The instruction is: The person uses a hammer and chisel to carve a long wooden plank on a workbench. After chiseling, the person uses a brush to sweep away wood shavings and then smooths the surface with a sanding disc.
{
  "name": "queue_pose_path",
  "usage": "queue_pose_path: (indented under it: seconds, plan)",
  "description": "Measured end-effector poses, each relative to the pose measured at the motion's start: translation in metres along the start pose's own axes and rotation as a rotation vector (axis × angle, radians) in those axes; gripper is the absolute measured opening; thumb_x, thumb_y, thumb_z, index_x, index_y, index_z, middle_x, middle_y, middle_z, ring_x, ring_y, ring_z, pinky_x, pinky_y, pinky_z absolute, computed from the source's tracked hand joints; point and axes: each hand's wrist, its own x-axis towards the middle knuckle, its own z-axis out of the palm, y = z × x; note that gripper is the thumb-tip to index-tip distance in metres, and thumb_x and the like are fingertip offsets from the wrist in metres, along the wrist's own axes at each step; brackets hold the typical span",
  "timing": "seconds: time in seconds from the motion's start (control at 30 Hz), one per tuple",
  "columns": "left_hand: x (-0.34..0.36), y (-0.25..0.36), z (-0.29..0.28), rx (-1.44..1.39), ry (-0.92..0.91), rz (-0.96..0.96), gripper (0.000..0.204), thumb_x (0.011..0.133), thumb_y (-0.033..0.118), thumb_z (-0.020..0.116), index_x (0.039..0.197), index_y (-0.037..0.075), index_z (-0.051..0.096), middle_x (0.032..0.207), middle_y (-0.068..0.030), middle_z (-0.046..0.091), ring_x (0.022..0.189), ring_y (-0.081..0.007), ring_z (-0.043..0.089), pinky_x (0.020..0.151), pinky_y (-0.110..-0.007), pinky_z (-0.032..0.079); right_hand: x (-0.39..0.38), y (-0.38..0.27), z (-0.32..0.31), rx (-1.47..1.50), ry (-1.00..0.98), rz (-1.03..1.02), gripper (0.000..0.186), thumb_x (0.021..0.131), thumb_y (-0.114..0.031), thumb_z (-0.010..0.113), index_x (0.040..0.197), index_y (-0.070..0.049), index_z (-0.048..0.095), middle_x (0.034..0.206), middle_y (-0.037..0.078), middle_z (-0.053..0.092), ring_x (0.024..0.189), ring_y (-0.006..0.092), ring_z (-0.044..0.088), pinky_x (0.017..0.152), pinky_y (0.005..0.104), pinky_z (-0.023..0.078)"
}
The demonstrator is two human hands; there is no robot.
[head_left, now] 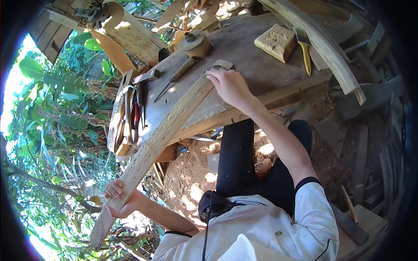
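Note:
A long, weathered wooden plank (150, 145) runs slantwise from the lower left up onto the workbench. My left hand (124, 200) is closed around its near lower end, which juts out past the bench. At the far end my right hand (228, 85) has its fingers closed on the plank's edge, partly hiding it. Just beyond those fingers shows a small flat piece (223, 65), whose kind I cannot make out. Left of the plank lies a pointed tool with a wooden handle (183, 69), close to a round container with a dark cap (196, 45).
Red-handled pliers (136, 114) and several other hand tools hang at the left end of the workbench (257, 87). A wood block (275, 42) and a yellow-handled brush (303, 50) lie at the far right. Long timber (326, 43) overhangs there; scrap boards cover the ground.

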Motion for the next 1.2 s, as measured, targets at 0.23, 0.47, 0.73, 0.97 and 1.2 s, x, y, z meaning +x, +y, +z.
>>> queue_pose_path:
  seconds: [0.23, 0.47, 0.73, 0.97, 1.2]
  plan:
    - [-0.004, 0.003, 0.006, 0.010, 0.035, 0.027, 0.040, 0.075, 0.036, 0.064, 0.093, 0.008, 0.042, 0.071, -0.0018, 0.034, 0.062, -0.0138, 0.038, 0.068, -0.032, 0.035, -0.015, -0.032, 0.015, 0.217, -0.108, -0.142, 0.014, 0.093, -0.009, 0.063, 0.083, 0.001, 0.065, 0.077, 0.017, 0.071, 0.065, 0.0283, 0.070, 0.060, 0.0426, 0.056]
    - [-0.007, 0.006, 0.014, -0.009, -0.035, 0.042, 0.039, 0.075, 0.036, 0.064, 0.093, 0.009, 0.042, 0.071, -0.0014, 0.034, 0.063, -0.0132, 0.038, 0.068, -0.031, 0.034, -0.026, -0.058, 0.037, 0.243, -0.012, -0.428, 0.017, 0.093, -0.009, 0.063, 0.108, -0.004, 0.070, 0.081, 0.013, 0.073, 0.059, 0.0233, 0.067, 0.056, 0.0358, 0.053]
    - [-0.001, 0.006, 0.010, -0.079, -0.152, 0.046, 0.044, 0.073, 0.035, 0.065, 0.098, 0.004, 0.045, 0.073, -0.0030, 0.034, 0.063, -0.0138, 0.036, 0.067, -0.031, 0.034, -0.002, -0.023, 0.035, 0.053, 0.148, -0.314, 0.019, 0.098, -0.017, 0.060, 0.103, -0.002, 0.071, 0.083, 0.015, 0.072, 0.061, 0.0263, 0.068, 0.054, 0.0360, 0.052]
    - [0.001, 0.022, 0.009, 0.076, -0.316, 0.266, 0.040, 0.071, 0.035, 0.057, 0.095, 0.005, 0.045, 0.067, -0.0027, 0.035, 0.063, -0.0142, 0.036, 0.066, -0.031, 0.035, 0.011, -0.015, 0.005, 0.164, 0.114, 0.008, 0.019, 0.097, -0.017, 0.061, 0.106, -0.003, 0.071, 0.089, 0.019, 0.071, 0.074, 0.0334, 0.071, 0.063, 0.0429, 0.053]
    - [0.031, 0.031, -0.027, 0.198, -0.775, 0.167, 0.060, 0.083, 0.065, 0.066, 0.112, 0.015, 0.050, 0.082, -0.0028, 0.042, 0.078, -0.0165, 0.046, 0.076, -0.043, 0.039, 0.013, -0.024, 0.001, 0.291, 0.079, 0.022, 0.020, 0.098, -0.016, 0.059, 0.107, -0.005, 0.072, 0.089, 0.019, 0.072, 0.071, 0.0351, 0.069, 0.065, 0.0433, 0.055]
